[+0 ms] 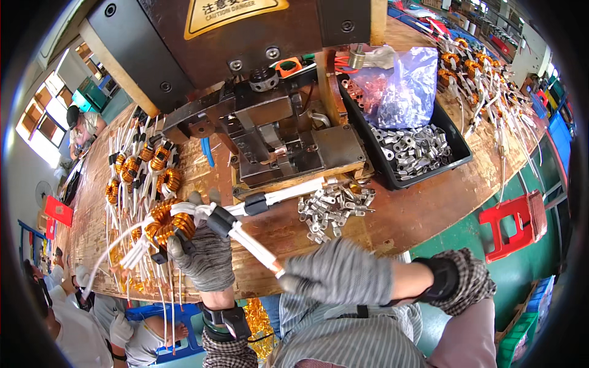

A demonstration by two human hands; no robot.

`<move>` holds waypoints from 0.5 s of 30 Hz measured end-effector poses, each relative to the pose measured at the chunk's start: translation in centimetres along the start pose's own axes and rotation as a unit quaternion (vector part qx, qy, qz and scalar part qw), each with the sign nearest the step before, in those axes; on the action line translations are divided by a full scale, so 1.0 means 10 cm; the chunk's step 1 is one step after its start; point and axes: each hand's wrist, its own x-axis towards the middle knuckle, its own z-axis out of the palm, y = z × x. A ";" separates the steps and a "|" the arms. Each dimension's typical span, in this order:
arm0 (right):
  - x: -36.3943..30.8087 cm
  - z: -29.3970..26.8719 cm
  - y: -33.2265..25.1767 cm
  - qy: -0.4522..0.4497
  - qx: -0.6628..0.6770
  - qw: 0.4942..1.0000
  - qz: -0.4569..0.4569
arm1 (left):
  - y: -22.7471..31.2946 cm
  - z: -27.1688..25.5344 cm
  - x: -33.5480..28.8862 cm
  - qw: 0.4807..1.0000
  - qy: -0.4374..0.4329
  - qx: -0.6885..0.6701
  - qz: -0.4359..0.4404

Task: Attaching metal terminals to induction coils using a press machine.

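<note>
My left hand (208, 257), in a grey knitted glove, is closed around a copper-wound toroidal coil (164, 227) with white-sleeved leads. Black sleeves band two of these leads. One white lead (251, 244) slants down to a bare copper end, where the gloved fingers of my right hand (337, 270) pinch its tip. Whether those fingers also hold a small terminal cannot be made out. A second lead (294, 192) points right, in front of the press, with a metallic tip beside a loose pile of silver ring terminals (334, 205).
A dark crimping press (270, 132) stands ahead. Right of it, a black bin (423, 175) holds terminals and a plastic bag (411, 86). More coils lie left (129, 168) and far right (472, 67). A red stool (509, 224) stands right; other people are at left.
</note>
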 end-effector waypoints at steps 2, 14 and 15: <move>0.01 0.09 0.03 0.070 0.005 0.997 -0.031 | 0.00 0.10 -0.02 0.999 -0.002 -0.047 0.006; -0.11 -0.54 0.57 0.149 0.456 0.823 0.304 | 0.14 -0.01 0.02 0.996 -0.068 -0.001 0.058; -0.09 -0.53 0.57 0.135 0.466 0.829 0.280 | 0.15 0.02 0.01 0.997 -0.062 -0.002 0.055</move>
